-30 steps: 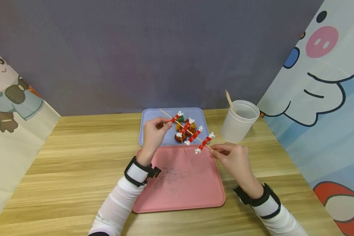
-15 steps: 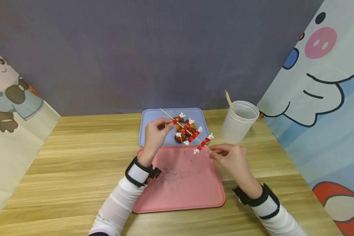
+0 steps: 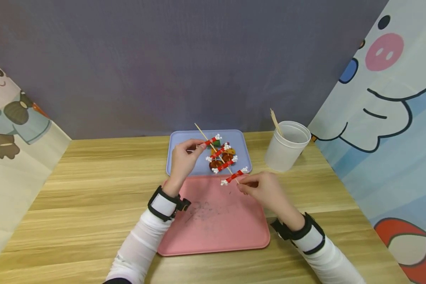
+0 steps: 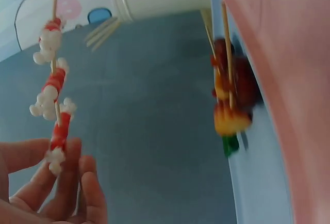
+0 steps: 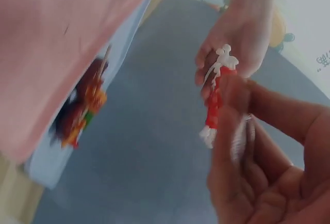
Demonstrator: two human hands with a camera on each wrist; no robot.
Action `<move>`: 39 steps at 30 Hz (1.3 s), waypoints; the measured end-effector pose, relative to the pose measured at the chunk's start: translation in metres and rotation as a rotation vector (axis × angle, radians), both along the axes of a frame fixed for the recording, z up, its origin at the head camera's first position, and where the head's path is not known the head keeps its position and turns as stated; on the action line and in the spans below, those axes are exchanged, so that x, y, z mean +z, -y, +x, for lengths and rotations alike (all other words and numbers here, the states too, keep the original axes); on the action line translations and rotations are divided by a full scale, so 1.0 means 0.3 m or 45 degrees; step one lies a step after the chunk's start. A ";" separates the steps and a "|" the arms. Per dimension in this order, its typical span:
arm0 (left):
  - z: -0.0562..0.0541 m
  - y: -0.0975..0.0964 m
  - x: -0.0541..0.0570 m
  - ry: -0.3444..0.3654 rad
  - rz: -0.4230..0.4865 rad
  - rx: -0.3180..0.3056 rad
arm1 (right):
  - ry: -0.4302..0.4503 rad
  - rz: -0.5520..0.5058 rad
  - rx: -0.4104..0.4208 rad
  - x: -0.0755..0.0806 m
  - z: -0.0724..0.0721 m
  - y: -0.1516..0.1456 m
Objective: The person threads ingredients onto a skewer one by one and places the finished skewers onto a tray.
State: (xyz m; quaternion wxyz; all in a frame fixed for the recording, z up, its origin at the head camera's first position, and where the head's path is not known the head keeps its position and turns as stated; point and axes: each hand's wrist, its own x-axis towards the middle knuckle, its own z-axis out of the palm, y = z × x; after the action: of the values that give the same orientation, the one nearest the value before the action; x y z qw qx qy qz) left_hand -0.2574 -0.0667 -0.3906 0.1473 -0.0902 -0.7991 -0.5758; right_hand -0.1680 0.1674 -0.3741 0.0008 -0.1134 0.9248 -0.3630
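A bamboo skewer (image 3: 221, 160) carries several red pieces with white knobbly ends, threaded crosswise and spaced along it. It slants above the trays, its bare tip up and to the left. My left hand (image 3: 182, 159) pinches the uppermost red piece (image 4: 60, 131) between thumb and fingers. At the lower end, just below the last red piece (image 3: 234, 176), my right hand (image 3: 264, 187) grips the stick between thumb and fingertips. In the right wrist view, my right fingers (image 5: 232, 110) partly hide that piece, and the left hand shows behind it.
A blue tray (image 3: 179, 138) at the back holds loaded skewers (image 4: 232, 121) with brown, yellow and green pieces. In front lies a pink tray (image 3: 216, 225) with dark marks. A white bucket (image 3: 287, 154) with several bare sticks (image 3: 275, 122) stands at the back right.
My right hand has moved left, swinging the skewer's lower end left so that it stands steeper. The upper tip has risen a little, and my left hand has shifted slightly up and left.
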 end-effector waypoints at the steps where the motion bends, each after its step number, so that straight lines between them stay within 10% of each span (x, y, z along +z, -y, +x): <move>1: -0.004 0.012 -0.001 -0.015 0.012 0.008 | 0.008 -0.018 0.016 -0.001 -0.007 0.012; 7: 0.004 0.127 -0.018 -0.083 0.074 0.162 | 0.025 -0.061 0.027 -0.016 -0.066 0.086; 23: 0.135 0.484 -0.114 0.008 -0.253 0.511 | 0.083 0.077 0.070 -0.085 -0.261 0.277; 39: 0.171 0.584 -0.106 0.008 -0.294 0.630 | 0.185 0.174 0.037 -0.147 -0.325 0.363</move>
State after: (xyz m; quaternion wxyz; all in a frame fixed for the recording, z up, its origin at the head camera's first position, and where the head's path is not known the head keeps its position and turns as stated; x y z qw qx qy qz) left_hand -0.2060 -0.2420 -0.4223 0.2698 0.0933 -0.8576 -0.4278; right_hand -0.2653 0.0586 -0.4181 0.0809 -0.0996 0.9433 -0.3062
